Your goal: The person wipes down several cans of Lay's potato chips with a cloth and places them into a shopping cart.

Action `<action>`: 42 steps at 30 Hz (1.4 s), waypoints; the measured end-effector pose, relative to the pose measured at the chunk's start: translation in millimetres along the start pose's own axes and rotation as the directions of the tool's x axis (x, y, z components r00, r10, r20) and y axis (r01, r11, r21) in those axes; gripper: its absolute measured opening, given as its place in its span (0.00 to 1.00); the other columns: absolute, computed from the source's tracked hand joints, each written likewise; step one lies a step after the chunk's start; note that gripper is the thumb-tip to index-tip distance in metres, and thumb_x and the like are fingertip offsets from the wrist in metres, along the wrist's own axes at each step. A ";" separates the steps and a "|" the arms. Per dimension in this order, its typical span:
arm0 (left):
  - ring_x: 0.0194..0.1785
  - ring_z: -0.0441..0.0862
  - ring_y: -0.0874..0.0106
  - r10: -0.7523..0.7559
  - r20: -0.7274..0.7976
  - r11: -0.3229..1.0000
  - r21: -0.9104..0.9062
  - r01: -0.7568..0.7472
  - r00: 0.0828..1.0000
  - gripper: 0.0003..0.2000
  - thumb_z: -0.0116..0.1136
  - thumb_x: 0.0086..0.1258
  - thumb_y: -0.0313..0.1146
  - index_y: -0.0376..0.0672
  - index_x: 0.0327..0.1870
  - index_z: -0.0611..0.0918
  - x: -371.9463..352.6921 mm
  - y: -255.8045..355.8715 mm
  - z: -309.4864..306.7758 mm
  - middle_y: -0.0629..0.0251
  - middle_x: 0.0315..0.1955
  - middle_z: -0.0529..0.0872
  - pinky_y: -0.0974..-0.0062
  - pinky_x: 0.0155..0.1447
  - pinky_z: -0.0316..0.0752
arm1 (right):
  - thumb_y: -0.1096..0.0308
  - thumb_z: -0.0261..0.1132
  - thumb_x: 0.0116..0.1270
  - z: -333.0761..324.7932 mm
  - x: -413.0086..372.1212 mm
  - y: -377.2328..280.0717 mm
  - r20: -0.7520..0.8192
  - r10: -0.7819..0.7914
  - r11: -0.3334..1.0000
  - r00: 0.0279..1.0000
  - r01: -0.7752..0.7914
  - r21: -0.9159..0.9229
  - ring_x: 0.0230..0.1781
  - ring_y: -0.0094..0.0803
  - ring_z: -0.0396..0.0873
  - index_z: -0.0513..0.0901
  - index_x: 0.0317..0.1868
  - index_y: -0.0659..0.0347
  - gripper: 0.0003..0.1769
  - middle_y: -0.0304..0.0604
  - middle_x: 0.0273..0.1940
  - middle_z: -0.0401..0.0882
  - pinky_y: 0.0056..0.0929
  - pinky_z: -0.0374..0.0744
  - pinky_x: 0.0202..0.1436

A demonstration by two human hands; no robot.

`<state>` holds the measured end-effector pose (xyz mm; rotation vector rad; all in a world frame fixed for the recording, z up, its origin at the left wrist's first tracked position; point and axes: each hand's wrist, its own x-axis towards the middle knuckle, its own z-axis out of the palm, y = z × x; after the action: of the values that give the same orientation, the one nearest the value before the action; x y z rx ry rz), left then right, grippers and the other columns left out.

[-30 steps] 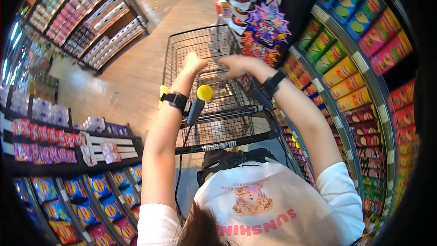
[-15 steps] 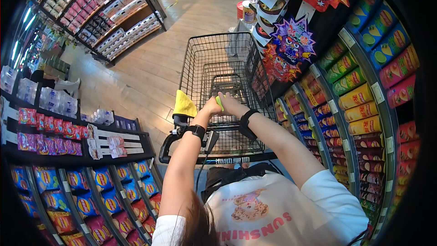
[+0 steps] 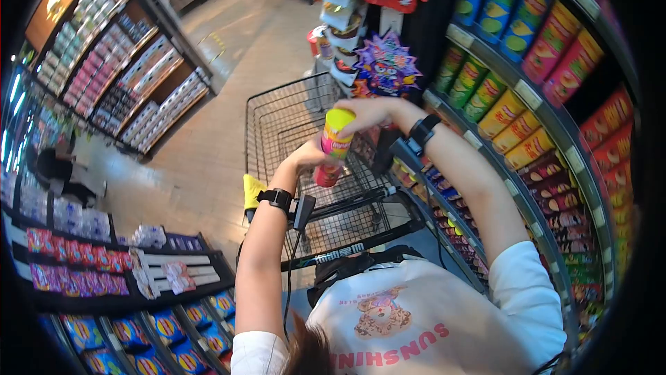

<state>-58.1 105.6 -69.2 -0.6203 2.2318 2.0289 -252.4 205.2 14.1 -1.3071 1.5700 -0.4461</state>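
A pink chip canister (image 3: pixel 335 145) with a yellow-green top is held upright, slightly tilted, above the wire shopping cart (image 3: pixel 277 108). My left hand (image 3: pixel 310 155) is closed around its side, about mid-height. My right hand (image 3: pixel 368 114) grips it near the top from the other side, its fingers partly hidden. Below my left hand the canister's lower pink end shows. A yellow cloth-like piece (image 3: pixel 253 193) sits at the cart's left corner, beside my left forearm. The cart's handle bar (image 3: pixel 340 253) is in front of my body, with neither hand on it.
Shelves of chip canisters (image 3: pixel 513 122) rise close on my right. Bagged chips (image 3: pixel 132 333) line the shelf at lower left, below hanging candy packs (image 3: pixel 76 246). A display rack (image 3: pixel 132 63) stands at far left. Starburst-shaped signs (image 3: pixel 388 63) hang ahead. A dark-clothed person (image 3: pixel 59 170) is at left.
The canister, earlier mostly hidden between my hands, is now raised and plainly visible. My right hand has moved up to its top. The view has turned, bringing the right shelves closer.
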 end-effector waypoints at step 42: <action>0.60 0.75 0.61 0.827 0.134 0.562 -0.220 -0.798 0.546 0.38 0.69 0.61 0.42 0.30 0.67 0.63 134.2 301.5 367.4 0.47 0.58 0.75 0.66 0.64 0.69 | 0.69 0.72 0.55 -20.1 -384.6 47.3 -0.861 -0.132 0.984 -0.492 -0.169 -0.055 0.64 0.52 0.70 0.58 0.69 0.60 0.44 0.60 0.61 0.70 0.41 0.71 0.63</action>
<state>-362.4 442.7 125.1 0.8408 2.4843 2.4159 -327.8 557.0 159.5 -0.5832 3.2349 -2.0401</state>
